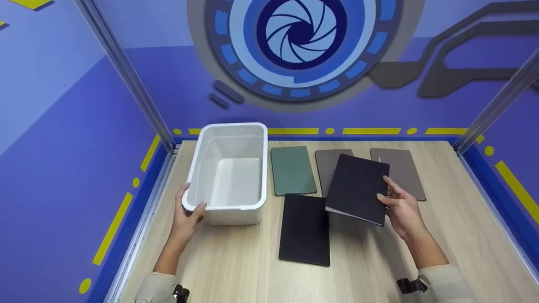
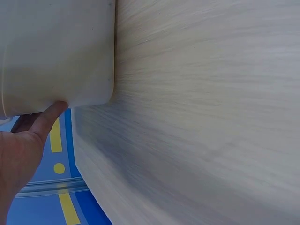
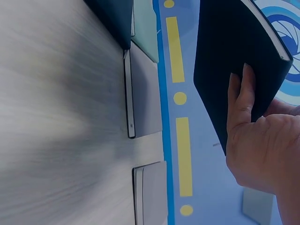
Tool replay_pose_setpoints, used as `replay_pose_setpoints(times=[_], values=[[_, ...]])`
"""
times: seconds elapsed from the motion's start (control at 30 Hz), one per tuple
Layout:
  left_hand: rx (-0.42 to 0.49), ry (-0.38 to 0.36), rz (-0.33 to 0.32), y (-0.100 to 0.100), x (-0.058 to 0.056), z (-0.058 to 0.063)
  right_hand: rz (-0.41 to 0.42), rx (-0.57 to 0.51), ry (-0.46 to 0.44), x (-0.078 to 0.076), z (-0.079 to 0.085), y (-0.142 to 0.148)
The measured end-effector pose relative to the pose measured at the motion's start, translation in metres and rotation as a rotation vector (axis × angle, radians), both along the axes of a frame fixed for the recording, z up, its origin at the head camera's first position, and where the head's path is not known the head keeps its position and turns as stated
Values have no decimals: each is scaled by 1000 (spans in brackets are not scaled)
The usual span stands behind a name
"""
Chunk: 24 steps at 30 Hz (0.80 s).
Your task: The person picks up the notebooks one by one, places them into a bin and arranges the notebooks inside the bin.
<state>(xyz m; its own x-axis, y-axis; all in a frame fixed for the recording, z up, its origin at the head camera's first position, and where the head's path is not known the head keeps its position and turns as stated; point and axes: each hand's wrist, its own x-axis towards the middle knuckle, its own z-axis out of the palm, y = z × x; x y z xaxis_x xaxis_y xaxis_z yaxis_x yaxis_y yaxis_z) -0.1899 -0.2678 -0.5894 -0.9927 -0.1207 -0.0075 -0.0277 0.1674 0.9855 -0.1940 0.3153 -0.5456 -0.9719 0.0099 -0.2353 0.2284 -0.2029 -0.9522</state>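
Bright, even light fills the head view, casting a soft shadow beneath the raised black notebook [image 1: 358, 189]. Both wrist views look hazier, the bench [image 2: 211, 117] grain smeared and its shadows blurry.

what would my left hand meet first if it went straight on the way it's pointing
The white bin: your left hand grips its near left corner, so there seems no gap between them.

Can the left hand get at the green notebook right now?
Probably not directly: the left hand grips the near-left corner of the white bin, which stands between it and the green notebook. Reaching around might work, as most of that notebook lies exposed.
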Motion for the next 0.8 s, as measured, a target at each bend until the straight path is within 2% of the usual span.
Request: replay_pose_setpoints(times=[0.5,0.8], values=[[-5,7,-7,0,-2,-1,38,-9,20,-5,2,-20],[-9,-3,12,1,-1,0,22,-24,32,-12,8,-35]])
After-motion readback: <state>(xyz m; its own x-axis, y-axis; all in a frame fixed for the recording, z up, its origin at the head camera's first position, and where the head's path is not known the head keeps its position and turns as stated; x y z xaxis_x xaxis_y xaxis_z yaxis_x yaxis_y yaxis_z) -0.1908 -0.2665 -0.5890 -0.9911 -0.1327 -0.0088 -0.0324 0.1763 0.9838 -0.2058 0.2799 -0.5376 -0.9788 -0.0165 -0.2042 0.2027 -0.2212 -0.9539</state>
